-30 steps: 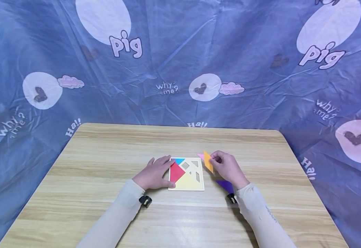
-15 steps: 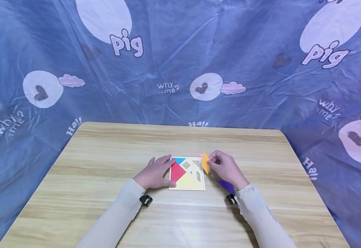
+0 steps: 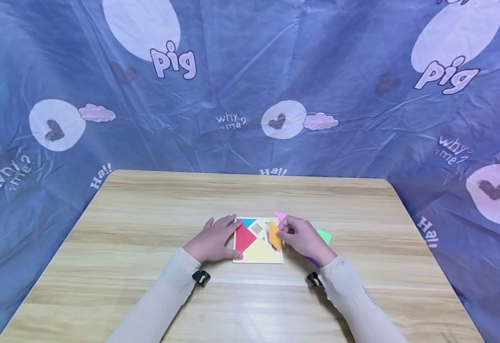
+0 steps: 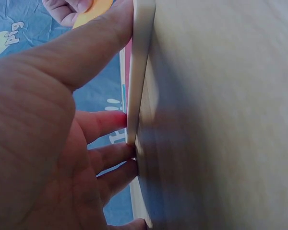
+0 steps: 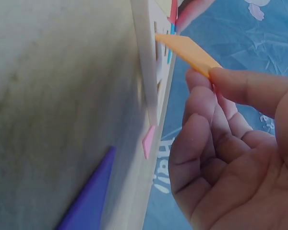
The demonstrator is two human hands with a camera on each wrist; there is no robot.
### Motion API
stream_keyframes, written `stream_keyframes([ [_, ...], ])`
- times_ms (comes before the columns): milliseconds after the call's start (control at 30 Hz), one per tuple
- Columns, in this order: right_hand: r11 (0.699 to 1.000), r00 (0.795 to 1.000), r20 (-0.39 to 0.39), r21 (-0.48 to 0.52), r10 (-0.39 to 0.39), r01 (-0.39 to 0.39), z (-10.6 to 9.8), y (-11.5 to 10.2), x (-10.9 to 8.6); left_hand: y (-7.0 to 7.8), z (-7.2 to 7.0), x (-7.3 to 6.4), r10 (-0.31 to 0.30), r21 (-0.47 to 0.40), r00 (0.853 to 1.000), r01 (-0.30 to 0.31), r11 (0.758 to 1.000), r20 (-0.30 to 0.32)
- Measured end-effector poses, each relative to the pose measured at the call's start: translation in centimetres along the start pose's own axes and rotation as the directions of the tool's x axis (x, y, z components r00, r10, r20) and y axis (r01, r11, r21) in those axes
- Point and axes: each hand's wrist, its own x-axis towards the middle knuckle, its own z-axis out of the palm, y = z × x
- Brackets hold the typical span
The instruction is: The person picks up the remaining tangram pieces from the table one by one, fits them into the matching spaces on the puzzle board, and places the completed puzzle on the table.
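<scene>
A square tangram board lies on the table, its pale rim [image 3: 281,259] showing at the lower right corner. Red [image 3: 244,238], blue [image 3: 249,222] and pale yellow [image 3: 258,253] pieces fill its left and near parts; cut-outs show at the right. My left hand [image 3: 213,243] rests at the board's left side, thumb and index finger touching it, fingers fairly straight. Between thumb and fingertips my right hand [image 3: 304,238] pinches an orange parallelogram tangram piece [image 3: 274,236], tilted on edge over the right-hand cut-outs. In the right wrist view the piece's far tip overlaps a cut-out.
Beyond the board's far right corner lies a pink piece [image 3: 279,216]. A green piece [image 3: 324,235] shows beside the right hand, and a purple triangle [image 5: 93,191] lies partly hidden beneath that wrist. Behind the wooden table [image 3: 168,195] hangs a blue printed cloth [image 3: 215,152].
The right hand has moved left with the orange piece, from beside the board to over its right part. The green piece has come into view. The left hand stays in place.
</scene>
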Motion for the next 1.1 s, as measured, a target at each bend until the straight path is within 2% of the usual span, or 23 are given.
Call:
stream_keyframes([
  [200,1.0,1.0,0.012,0.004,0.02,-0.02,0.5,0.0,0.0,-0.1,0.1,0.1,0.001,-0.004,1.0,-0.001,1.0,0.0],
  [533,0.999,0.999,0.05,-0.034,0.003,-0.001,1.1,0.0,0.2,-0.5,0.2,0.1,0.003,-0.003,1.0,-0.003,1.0,-0.007],
  [1100,0.979,0.997,0.07,-0.202,0.027,-0.013,1.0,0.3,-0.1,-0.1,0.0,0.0,0.025,-0.016,1.0,-0.025,1.0,-0.016],
])
